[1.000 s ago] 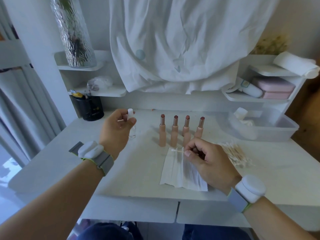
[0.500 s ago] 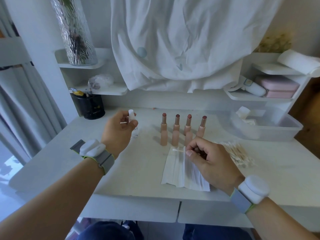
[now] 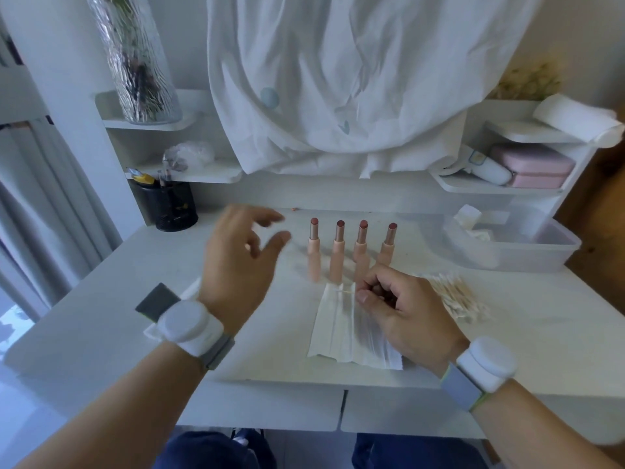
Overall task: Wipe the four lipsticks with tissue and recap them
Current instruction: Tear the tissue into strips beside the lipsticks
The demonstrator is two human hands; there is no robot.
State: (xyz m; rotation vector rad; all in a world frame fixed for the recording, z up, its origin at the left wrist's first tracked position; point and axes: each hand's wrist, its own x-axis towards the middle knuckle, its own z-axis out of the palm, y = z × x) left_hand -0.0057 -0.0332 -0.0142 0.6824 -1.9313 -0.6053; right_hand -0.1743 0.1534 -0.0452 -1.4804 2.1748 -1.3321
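Several uncapped lipsticks (image 3: 338, 252) with peach tubes stand upright in a row at the middle of the white table (image 3: 101, 299). In front of them lies a flat white tissue (image 3: 338, 333). My right hand (image 3: 402, 309) rests on the tissue's right part and pinches a thin cotton swab (image 3: 334, 290) whose tip points left. My left hand (image 3: 236, 265) hovers left of the row, fingers spread, blurred, with nothing in it. No caps are in sight.
A pile of cotton swabs (image 3: 455, 296) lies right of my right hand. A clear plastic bin (image 3: 527, 253) sits at the back right. A black pen cup (image 3: 170, 206) stands at the back left under the shelves. A white cloth (image 3: 338, 79) hangs behind.
My left hand has let go of the small clear bottle and spread its fingers; the bottle is out of sight now. My right hand has stayed on the tissue with the swab.
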